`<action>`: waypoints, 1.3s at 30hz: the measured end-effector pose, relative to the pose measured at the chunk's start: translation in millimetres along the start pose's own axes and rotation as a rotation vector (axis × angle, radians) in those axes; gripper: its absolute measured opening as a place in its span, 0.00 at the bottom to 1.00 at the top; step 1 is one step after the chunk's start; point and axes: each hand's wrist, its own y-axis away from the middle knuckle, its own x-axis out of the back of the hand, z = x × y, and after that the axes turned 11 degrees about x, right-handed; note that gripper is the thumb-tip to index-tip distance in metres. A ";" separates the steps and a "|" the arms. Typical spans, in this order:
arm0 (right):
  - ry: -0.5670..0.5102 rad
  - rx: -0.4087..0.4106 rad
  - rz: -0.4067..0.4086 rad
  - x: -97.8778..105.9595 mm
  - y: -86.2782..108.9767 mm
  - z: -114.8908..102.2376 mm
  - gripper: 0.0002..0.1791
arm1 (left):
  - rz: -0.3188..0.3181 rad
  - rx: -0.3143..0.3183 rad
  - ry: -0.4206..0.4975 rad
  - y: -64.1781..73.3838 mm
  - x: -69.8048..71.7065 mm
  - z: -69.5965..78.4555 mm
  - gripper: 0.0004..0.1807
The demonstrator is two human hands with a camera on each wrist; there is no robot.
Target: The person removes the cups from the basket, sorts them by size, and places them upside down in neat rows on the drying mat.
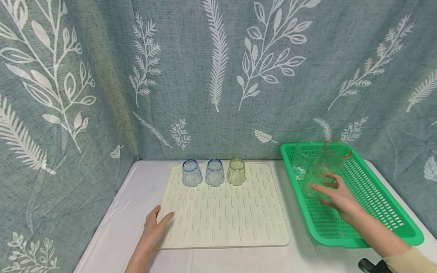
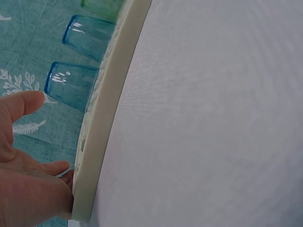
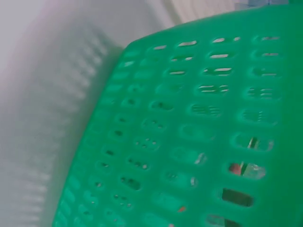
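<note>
My right hand [image 1: 341,199] reaches into the green basket [image 1: 392,204]. Its spread, bent fingers overlap a pale greenish glass [image 1: 308,178]; whether they grip it is unclear. Behind that glass are a clear glass [image 1: 300,167] and a taller, orange-rimmed glass [image 1: 336,157]. On the cream ridged mat [image 1: 225,212], two blue glasses [image 1: 192,173] [image 1: 214,173] and a yellow-green glass [image 1: 236,173] stand in a row along the back, narrow ends up. At the mat's left edge rests my left hand [image 1: 151,229], holding nothing, thumb apart from fingers.
A white cloth covers the table [image 1: 126,212]. Behind it and on both sides hangs a blue-green leaf-patterned curtain [image 1: 191,76]. The basket's slotted wall [image 3: 156,127] fills much of the right wrist view. A black object [image 1: 373,265] shows beside the right sleeve.
</note>
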 end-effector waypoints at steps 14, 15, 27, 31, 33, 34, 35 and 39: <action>-0.067 0.137 0.050 -15.1 17.7 -30.9 0.47 | 0.006 -0.003 0.011 2.5 0.1 4.5 0.51; -0.080 0.142 0.047 -17.5 18.4 -32.7 0.46 | 0.013 -0.008 0.003 3.4 -0.5 5.5 0.50; -0.186 0.161 -0.032 -59.2 22.3 -47.7 0.45 | 0.117 -0.195 0.050 27.0 -18.2 29.0 0.32; -0.213 0.166 -0.050 -77.0 22.5 -48.0 0.43 | 0.091 -0.252 0.162 33.7 -31.3 36.7 0.25; -0.216 0.164 -0.060 -86.2 22.6 -47.4 0.43 | 0.081 -0.274 0.205 37.1 -38.7 41.3 0.23; -0.216 0.164 -0.064 -90.7 22.7 -47.1 0.43 | 0.072 -0.283 0.224 38.8 -42.1 43.8 0.23; -0.219 0.162 -0.069 -95.2 22.6 -46.9 0.43 | 0.063 -0.287 0.243 40.4 -45.5 46.2 0.22; -0.234 0.168 -0.089 -112.7 22.4 -45.2 0.42 | 0.007 -0.322 0.285 46.1 -57.1 54.9 0.23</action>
